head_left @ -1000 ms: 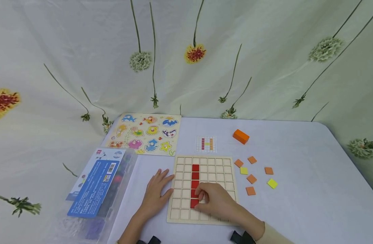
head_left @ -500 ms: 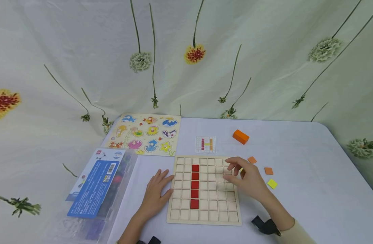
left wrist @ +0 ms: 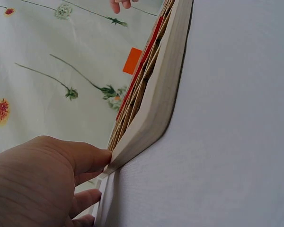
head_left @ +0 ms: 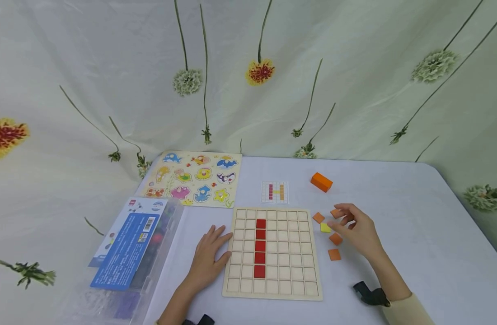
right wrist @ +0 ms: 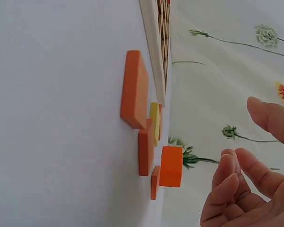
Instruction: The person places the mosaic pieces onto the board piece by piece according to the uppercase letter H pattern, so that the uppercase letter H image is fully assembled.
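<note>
Loose tiles [head_left: 335,239] right of grid board [head_left: 284,260]. My right hand [head_left: 360,232], moved off board, over them, fingers parted, empty: seemingly choosing one. Left hand [head_left: 209,259], fingers spread, touches board's left edge.

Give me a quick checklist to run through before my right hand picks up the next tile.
1. Board supported: the left hand rests against its left edge. Ok.
2. Red tiles lined up: five, one per cell, in a single column. Ok.
3. Right hand free: thumb and fingers are apart, with nothing between them. Ok.
4. Pattern card readable from here: it lies uncovered behind the board. Ok.
5. Yellow tile available: one lies beside the right thumb, off the board. Ok.
6. All loose tiles in sight: the right hand may be covering some. Cannot tell.
</note>
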Tool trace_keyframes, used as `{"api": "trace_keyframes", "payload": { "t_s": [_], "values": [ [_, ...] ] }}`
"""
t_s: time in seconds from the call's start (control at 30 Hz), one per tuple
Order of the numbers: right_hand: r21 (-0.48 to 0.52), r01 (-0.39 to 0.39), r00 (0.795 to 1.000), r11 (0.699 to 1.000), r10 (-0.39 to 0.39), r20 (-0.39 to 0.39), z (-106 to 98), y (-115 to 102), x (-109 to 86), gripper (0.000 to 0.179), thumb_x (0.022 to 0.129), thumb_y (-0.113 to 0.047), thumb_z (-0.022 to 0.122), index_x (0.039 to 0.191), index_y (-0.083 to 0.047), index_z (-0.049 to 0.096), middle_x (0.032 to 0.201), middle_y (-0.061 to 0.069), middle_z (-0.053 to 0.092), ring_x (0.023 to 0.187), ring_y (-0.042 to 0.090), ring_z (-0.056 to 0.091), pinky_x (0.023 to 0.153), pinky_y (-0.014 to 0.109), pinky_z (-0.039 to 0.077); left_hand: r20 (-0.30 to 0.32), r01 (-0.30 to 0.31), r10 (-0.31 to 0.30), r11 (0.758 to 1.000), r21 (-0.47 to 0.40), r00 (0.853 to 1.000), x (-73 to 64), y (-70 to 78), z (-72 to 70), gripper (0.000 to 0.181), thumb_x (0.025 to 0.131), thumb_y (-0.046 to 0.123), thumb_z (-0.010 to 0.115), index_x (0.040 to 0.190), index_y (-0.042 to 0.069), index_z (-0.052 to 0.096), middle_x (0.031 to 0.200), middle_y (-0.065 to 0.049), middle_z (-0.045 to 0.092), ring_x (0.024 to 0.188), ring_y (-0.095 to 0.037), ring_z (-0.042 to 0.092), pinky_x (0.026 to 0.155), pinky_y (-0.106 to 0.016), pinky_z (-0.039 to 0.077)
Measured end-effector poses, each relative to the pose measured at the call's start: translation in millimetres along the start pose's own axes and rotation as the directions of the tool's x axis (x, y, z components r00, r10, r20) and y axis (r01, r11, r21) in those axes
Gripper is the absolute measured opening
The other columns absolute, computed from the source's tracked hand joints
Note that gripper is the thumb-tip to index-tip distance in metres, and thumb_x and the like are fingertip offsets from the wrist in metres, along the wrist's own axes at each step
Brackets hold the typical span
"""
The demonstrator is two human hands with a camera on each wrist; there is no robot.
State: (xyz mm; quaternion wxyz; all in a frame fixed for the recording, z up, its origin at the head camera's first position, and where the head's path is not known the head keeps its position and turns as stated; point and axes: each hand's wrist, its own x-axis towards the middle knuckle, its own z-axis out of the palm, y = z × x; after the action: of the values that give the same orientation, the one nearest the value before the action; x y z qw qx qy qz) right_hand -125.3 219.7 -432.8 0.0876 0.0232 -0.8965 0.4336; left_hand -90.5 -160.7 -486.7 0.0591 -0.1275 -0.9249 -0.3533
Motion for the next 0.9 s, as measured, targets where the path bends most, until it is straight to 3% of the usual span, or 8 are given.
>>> {"api": "trace_keyframes", "payload": {
  "t_s": [0.27, 0.9],
  "values": [
    [-0.032, -0.099, 0.99, 0.995, 0.102, 0.1, 7, 15, 4.6, 0.045, 0.083, -0.021, 0.077, 0.121, -0.003, 0.061, 0.106, 0.013, 0.063, 0.084, 0.016, 0.054, 0.067, 0.022, 0.044, -0.005, 0.005, -0.005, 1.0, 0.002, 1.0, 0.3, 0.9, -0.1, 0.044, 0.086, 0.01, 0.067, 0.13, 0.007, 0.061, 0.147, -0.019, 0.047, 0.144, -0.045, 0.027, 0.114, -0.066, 0.018],
    [-0.114, -0.083, 0.98, 0.99, 0.102, 0.169, 19, 29, 4.6, 0.039, 0.079, -0.015, 0.079, 0.112, 0.0, 0.064, 0.097, 0.01, 0.062, 0.081, 0.017, 0.051, 0.065, 0.02, 0.043, 0.01, 0.035, -0.035, 0.999, -0.007, 0.999, 0.6, 0.5, 0.5, 0.046, 0.086, 0.011, 0.068, 0.131, 0.006, 0.061, 0.149, -0.019, 0.046, 0.146, -0.043, 0.025, 0.116, -0.064, 0.016]
  ]
}}
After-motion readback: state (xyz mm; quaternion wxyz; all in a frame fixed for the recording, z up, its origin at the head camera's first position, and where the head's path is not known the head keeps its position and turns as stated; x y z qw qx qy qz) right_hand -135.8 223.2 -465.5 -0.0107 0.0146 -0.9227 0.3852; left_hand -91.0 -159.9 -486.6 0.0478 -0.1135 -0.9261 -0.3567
